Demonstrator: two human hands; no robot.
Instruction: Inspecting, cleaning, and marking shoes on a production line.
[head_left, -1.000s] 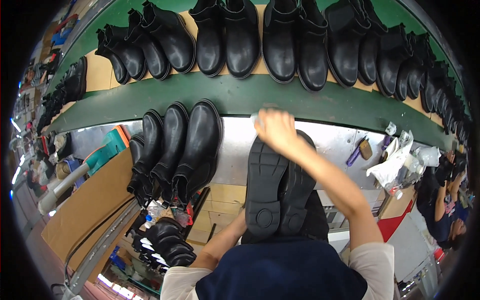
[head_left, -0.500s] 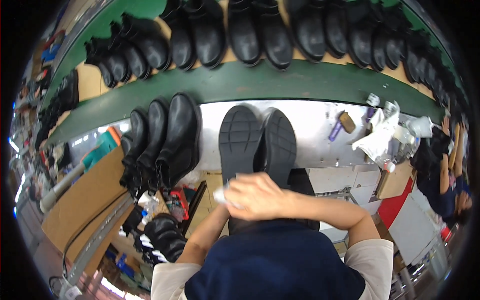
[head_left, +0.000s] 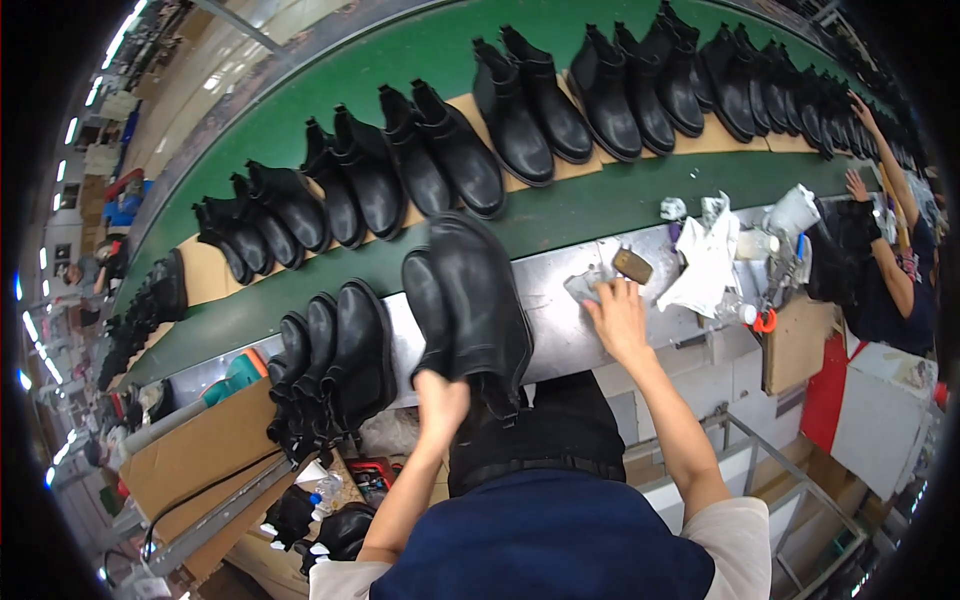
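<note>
A pair of black ankle boots stands in front of me, toes pointing away, over the metal bench top. My left hand is closed at the upper shafts; motion blurs it. Over the bench on the right, my right hand has its fingers stretched out. Its fingertips touch or nearly touch a crumpled greyish rag. A brown block lies just beyond those fingertips. More black boots stand close together to the left of the pair.
Behind the bench, a green conveyor carries a long row of black boots on cardboard. White cloths and plastic bottles lie to the right. A co-worker reaches in at far right. A cardboard sheet leans at left.
The pair, earlier soles up, now shows its uppers. My left hand has come to the shafts. My right hand has moved right from my middle to the bench. The view has turned.
</note>
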